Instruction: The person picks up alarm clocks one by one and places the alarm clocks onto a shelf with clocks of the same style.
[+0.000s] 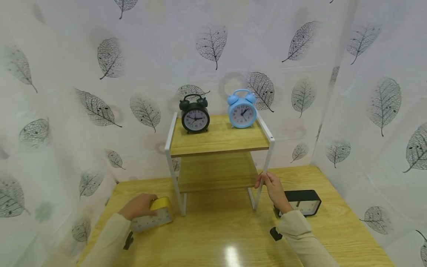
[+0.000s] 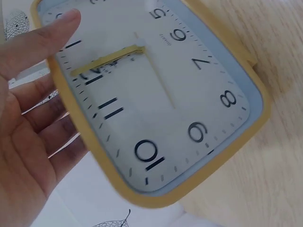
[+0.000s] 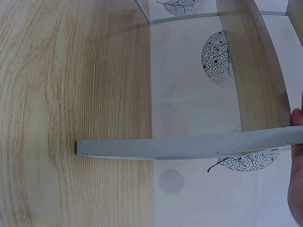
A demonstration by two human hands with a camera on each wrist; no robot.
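My left hand (image 1: 138, 206) grips a yellow-framed desk clock (image 1: 162, 203) at the left of the table, beside the shelf. In the left wrist view the thumb lies over the front edge of the clock (image 2: 156, 187), with the other fingers behind it. A two-tier wooden shelf (image 1: 217, 142) with a white metal frame stands in the middle. My right hand (image 1: 276, 191) holds its right front post (image 1: 268, 159) near the lower tier. That post (image 3: 189, 145) crosses the right wrist view, where only part of the hand (image 3: 296, 184) shows.
On the upper tier stand a black twin-bell alarm clock (image 1: 195, 119) and a light blue one (image 1: 242, 115). Behind my right wrist sits a black rectangular clock (image 1: 307, 207), partly hidden. Leaf-patterned sheeting (image 1: 213, 79) hangs behind the wooden table (image 1: 207, 237) and at both sides.
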